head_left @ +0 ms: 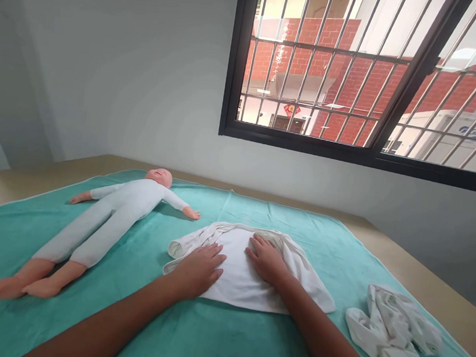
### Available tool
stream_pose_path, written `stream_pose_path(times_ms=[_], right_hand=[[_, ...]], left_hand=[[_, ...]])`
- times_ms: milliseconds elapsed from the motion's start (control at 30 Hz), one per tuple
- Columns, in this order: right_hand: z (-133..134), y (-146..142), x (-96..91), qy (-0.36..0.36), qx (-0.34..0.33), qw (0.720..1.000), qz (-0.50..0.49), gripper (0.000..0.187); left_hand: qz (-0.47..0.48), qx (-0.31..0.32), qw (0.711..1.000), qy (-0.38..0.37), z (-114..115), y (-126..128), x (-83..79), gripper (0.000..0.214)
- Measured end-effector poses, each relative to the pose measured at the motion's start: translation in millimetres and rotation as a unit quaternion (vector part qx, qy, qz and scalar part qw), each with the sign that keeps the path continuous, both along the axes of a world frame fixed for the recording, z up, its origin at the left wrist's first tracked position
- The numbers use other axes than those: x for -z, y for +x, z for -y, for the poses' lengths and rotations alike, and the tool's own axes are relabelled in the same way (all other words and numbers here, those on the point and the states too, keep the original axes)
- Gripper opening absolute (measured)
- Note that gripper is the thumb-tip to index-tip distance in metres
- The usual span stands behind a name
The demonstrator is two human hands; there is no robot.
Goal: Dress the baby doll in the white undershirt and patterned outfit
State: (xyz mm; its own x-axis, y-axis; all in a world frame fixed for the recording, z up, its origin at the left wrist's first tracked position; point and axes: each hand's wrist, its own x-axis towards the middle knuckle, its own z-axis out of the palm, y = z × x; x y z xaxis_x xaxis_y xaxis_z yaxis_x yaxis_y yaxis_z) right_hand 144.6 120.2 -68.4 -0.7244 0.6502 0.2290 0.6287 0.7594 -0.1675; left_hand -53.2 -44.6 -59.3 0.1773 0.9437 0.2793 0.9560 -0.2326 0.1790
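Loosely spread, the left hand (197, 269) and right hand (269, 260) are lying palm-down on the white garment (234, 261), which I'm seeing remotely on the teal blanket (215, 340), between the baby doll (131, 202) at left and the crumpled patterned garment (394, 328) at right

Bright daylight beyond the window (372, 73), pale reflections streaking its glass (271, 28)! Indoors it's softer, the grey wall (125, 80) dimming at far left, faint shadows beneath the doll (131, 200), its feet (7, 286) stretched, slightly blurred near the edge.
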Motion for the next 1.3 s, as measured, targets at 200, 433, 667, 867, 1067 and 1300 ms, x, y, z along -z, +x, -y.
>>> stream_pose_path(times_ms=[200, 433, 667, 867, 1067, 1300], right_hand=[[12.0, -3.3, -8.4, 0.033, -0.029, 0.999, 0.018, 0.042], [35.1, -16.3, -5.5, -0.004, -0.032, 0.999, 0.022, 0.053], [43.3, -21.3, -5.5, -0.066, -0.023, 0.997, 0.043, 0.066], [46.0, -17.9, -7.5, -0.062, -0.015, 0.997, 0.031, 0.063], [49.5, -36.8, -36.4, -0.074, -0.135, 0.983, -0.099, 0.044], [14.9, -245.7, -64.1, -0.351, -0.145, 0.872, -0.309, 0.058]], left_hand=[[-0.011, 0.001, 1.000, -0.009, 0.7, 0.0, -3.2, 0.039], [-0.006, 0.011, 1.000, 0.007, -1.6, -3.3, 2.5, 0.038], [0.004, 0.003, 1.000, 0.005, -2.7, -1.7, 4.2, 0.037], [0.145, -0.035, 0.988, 0.042, 16.3, 1.3, -20.1, 0.034], [0.203, -0.209, 0.953, 0.086, 94.9, -117.4, -56.0, 0.038], [0.315, -0.429, 0.843, 0.079, 155.1, -275.9, -41.6, 0.062]])
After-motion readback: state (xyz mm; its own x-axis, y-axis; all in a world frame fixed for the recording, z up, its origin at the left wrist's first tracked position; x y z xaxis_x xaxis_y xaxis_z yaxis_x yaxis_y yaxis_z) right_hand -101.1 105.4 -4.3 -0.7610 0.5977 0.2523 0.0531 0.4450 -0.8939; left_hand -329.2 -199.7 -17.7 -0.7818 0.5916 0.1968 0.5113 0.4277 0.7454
